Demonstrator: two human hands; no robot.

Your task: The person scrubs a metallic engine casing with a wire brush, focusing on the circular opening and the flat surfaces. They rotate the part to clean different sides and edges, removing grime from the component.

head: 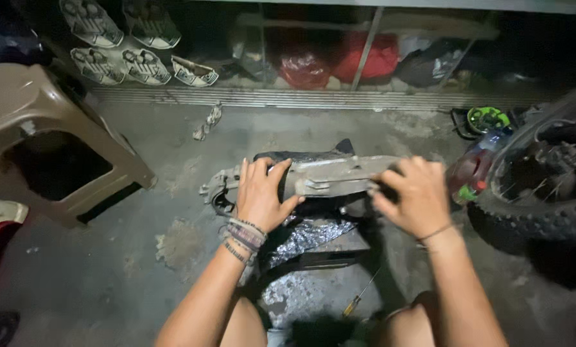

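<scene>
A long, dirty grey metal part (329,173) lies across a dark, greasy block (313,234) on the concrete floor in front of me. My left hand (260,196), with several bracelets on the wrist, grips the part near its left end. My right hand (411,196) closes over the part's right end, thumb and fingers wrapped on it. A dark piece (301,156) shows behind the part. A screwdriver with a yellow handle (358,301) lies on the floor between my knees.
A motorcycle wheel with a knobby tyre (538,193) stands at the right, a plastic bottle (471,170) beside it. A beige plastic stool (37,138) lies tipped at the left. Shoes (117,58) and red bags (339,61) sit along the back under a rack.
</scene>
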